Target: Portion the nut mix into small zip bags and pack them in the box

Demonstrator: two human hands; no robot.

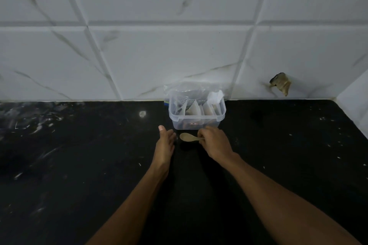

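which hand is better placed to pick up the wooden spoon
Right. The right hand already has its fingers closed around the handle of the wooden spoon, which lies in front of the clear plastic box. The left hand is open and empty, resting beside the spoon's bowl.

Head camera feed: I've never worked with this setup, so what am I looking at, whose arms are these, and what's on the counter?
There is no machine here. One wide camera worn on a person's head looks down at their own bare arms. The left hand is open and empty, beside a small wooden spoon. The right hand grips the spoon's handle. Just behind stands a clear plastic box, lid off, with small zip bags standing inside. A larger plastic bag sits behind it against the tiled wall. All rests on a dark countertop.
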